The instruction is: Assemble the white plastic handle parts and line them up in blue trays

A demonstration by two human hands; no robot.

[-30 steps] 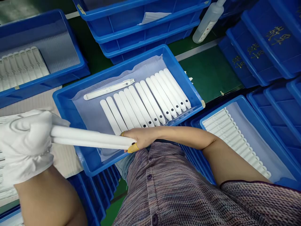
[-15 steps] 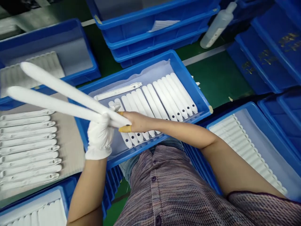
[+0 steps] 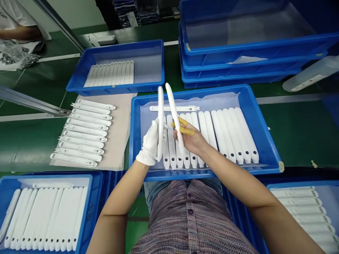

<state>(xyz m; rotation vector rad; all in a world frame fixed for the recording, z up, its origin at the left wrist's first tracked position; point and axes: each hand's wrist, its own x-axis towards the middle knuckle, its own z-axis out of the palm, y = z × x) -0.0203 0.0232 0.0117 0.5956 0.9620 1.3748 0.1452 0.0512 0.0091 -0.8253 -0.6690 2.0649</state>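
Observation:
Over a blue tray (image 3: 267,148) I hold two long white plastic strips with rounded ends, one in each hand. My left hand (image 3: 150,141), in a white glove, is closed on the left strip (image 3: 160,120), which stands nearly edge-on. My right hand (image 3: 194,141), with yellow finger covers, grips the right strip (image 3: 172,102), tilted with its top to the left. The two strips are apart. Beneath them, a row of white strips (image 3: 225,130) with dark holes at the near ends lies in the tray. One strip (image 3: 174,108) lies crosswise behind the row.
At left, several strips lie on a paper sheet (image 3: 116,141). Behind it stands another blue tray (image 3: 148,86); stacked trays (image 3: 251,72) and a bottle (image 3: 309,76) are at back right. More filled trays stand at lower left (image 3: 90,197) and lower right (image 3: 288,184). Another person's arm (image 3: 21,33) shows far left.
The strips, held together and pointing left before, are now apart and more upright, one per hand. My right hand has drawn away from the left. The view has turned leftward.

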